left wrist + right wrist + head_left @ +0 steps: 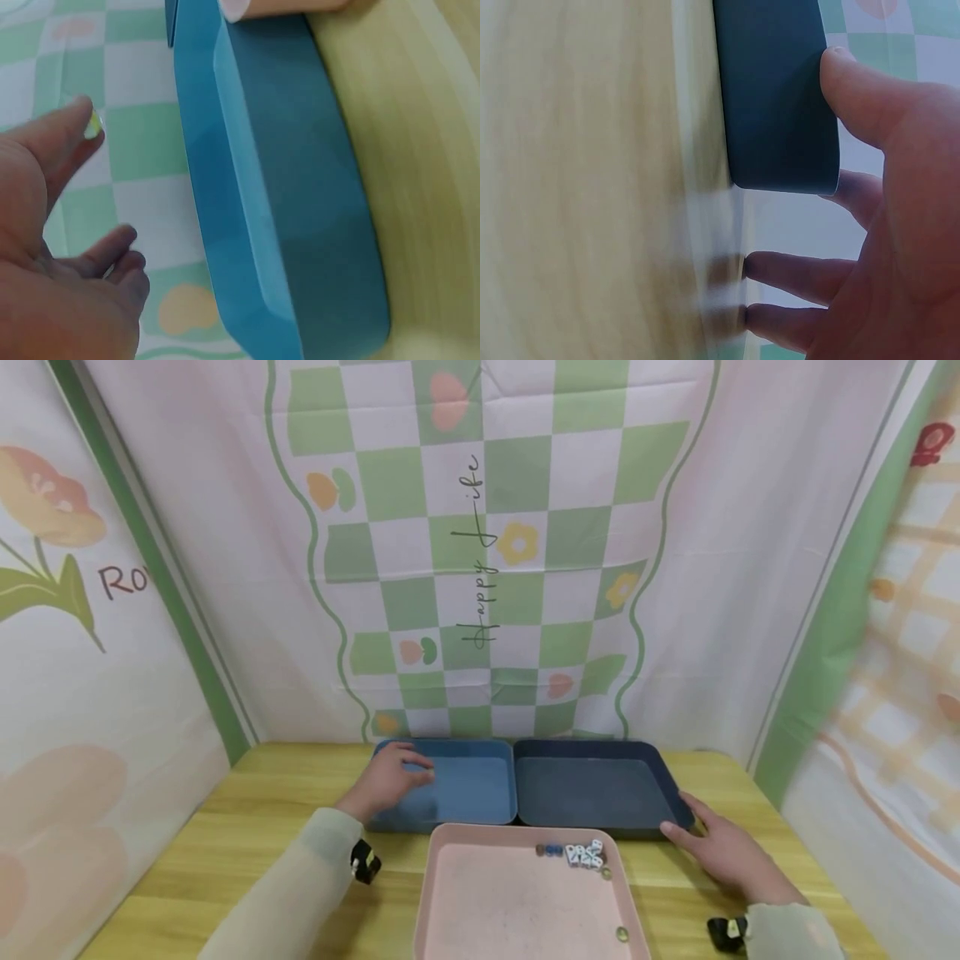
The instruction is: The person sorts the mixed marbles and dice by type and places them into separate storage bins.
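Bead (94, 126), yellowish, pinched thumb-to-finger by L hand (387, 781), other fingers loose, up over blue tray (474, 787); R hand (723, 856) spread, thumb touching dark tray (592, 789) nr its corner.

In the head view, your left hand (386, 780) covers part of the blue tray (472, 787); its fingertips partly hide a yellow-green piece (94, 126), so you cannot tell its shape. The bottom edge crops the pink tray (510, 902), and the pips on the white dice (585, 855) are too small to count. In the right-wrist view, the navy tray (780, 97) partly hides a fingertip of your right hand (907, 210).
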A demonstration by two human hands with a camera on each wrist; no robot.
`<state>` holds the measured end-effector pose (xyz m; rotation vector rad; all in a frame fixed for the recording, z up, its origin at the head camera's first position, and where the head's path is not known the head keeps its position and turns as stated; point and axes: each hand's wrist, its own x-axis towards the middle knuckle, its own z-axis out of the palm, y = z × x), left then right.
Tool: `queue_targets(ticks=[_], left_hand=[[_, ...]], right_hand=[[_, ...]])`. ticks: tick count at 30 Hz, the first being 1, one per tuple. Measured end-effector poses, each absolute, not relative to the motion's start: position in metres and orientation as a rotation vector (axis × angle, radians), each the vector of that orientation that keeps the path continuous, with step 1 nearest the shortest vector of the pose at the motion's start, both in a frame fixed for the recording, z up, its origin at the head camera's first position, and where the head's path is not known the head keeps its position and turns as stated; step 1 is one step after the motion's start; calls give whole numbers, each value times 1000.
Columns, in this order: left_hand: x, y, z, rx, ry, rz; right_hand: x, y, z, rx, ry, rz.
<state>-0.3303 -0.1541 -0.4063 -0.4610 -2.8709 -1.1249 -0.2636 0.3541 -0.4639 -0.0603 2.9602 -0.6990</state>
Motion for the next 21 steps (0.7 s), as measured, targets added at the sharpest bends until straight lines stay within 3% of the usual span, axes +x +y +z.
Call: queue_targets(ticks=[21], left_hand=[[-339, -192, -406, -275, -2876, -1026]], right_hand=[[-261, 352, -459, -87, 2940, -698]])
